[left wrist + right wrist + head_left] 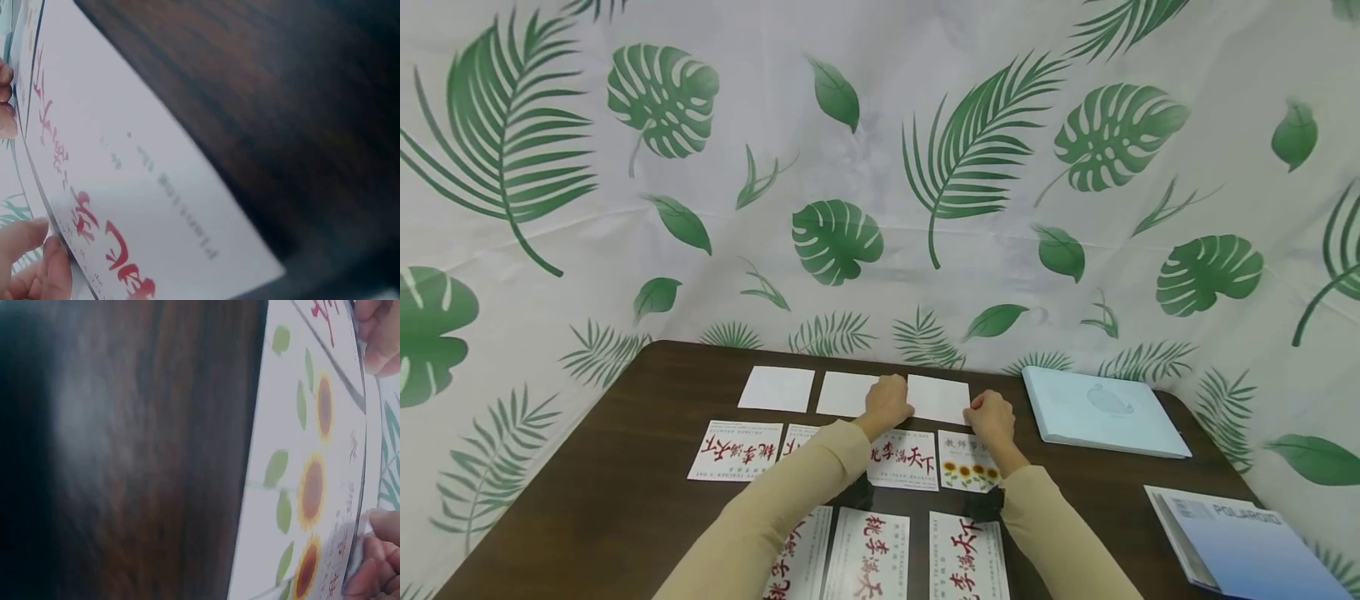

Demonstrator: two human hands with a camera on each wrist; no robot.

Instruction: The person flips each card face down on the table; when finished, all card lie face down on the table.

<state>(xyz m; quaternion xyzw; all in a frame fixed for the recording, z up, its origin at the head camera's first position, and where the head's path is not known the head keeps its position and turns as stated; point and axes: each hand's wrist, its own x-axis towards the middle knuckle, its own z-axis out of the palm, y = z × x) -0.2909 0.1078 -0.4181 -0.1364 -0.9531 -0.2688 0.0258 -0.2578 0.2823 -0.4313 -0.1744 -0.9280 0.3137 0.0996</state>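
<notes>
A blank white card [938, 398] lies at the right end of the back row, with a hand at each side. My left hand [886, 405] pinches its left edge, thumb and fingertips close together. The right hand [992, 417] pinches the card's right edge near the lower corner; in the right wrist view its thumb and curled fingers [373, 565] meet at the edge. Just below lie a sunflower card [967, 461] and a card with red characters [904, 458]. Part of another blank card [844, 393] is hidden behind the left hand.
One more blank card [777, 389] lies at the back left. Cards with red writing [736, 451] form rows on the dark wooden table [602, 500]. A pale blue box [1105, 412] and a Polaroid-labelled folder [1255, 542] sit at right. A leaf-patterned curtain [880, 167] hangs behind.
</notes>
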